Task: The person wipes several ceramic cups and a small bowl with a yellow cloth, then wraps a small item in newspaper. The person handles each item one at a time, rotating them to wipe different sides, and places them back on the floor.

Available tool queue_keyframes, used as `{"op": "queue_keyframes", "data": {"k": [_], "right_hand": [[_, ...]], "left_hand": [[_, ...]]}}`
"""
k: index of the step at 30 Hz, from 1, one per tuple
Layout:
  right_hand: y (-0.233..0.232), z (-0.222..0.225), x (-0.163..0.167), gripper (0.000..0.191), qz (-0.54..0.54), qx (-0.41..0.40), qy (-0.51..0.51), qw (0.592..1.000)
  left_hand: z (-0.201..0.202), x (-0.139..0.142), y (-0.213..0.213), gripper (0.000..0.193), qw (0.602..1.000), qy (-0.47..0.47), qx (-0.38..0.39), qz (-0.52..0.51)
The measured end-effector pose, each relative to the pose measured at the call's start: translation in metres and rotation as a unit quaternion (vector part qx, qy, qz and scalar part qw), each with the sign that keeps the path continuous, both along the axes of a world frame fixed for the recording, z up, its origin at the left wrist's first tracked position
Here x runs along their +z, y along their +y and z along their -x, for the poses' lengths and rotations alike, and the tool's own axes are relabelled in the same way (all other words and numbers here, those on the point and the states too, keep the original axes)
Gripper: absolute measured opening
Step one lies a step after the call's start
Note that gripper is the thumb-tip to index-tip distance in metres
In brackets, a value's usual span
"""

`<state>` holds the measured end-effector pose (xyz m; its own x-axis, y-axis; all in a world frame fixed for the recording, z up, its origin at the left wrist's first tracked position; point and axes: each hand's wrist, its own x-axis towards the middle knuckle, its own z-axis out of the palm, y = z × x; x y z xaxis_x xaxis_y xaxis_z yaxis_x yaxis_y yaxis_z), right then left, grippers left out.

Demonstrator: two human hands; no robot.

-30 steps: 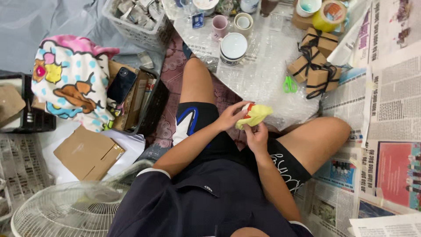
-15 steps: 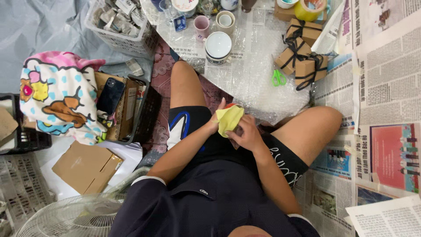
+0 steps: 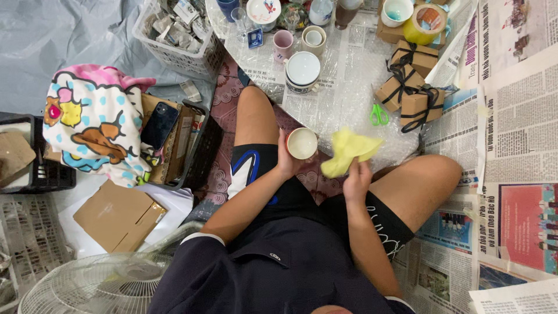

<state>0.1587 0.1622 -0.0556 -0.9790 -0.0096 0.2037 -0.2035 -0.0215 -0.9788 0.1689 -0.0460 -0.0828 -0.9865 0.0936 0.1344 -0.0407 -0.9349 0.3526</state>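
Holding small round ceramic cup [image 3: 303, 143], cream inside: your left hand [image 3: 286, 161] clamped round wall. Likely fragile, slippery; grip body. Right hand [image 3: 356, 177] pinching soft yellow cloth [image 3: 347, 151], just beside.

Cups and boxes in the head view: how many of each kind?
Cup in left hand: 1
Pink mug: 1
Beige cup: 1
Ribbon-tied brown boxes: 3
Total: 6
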Motion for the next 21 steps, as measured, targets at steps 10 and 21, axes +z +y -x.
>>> {"op": "queue_keyframes", "data": {"k": [10,21], "right_hand": [[-0.003,-0.008,-0.003,0.031,-0.209,0.031,0.116,0.971],[-0.016,-0.01,0.019,0.039,-0.045,0.042,0.056,0.997]], "left_hand": [[0.006,-0.013,0.004,0.077,0.977,-0.172,-0.083,0.09],[0.005,-0.004,-0.006,0.071,0.981,-0.19,0.001,0.041]]}}
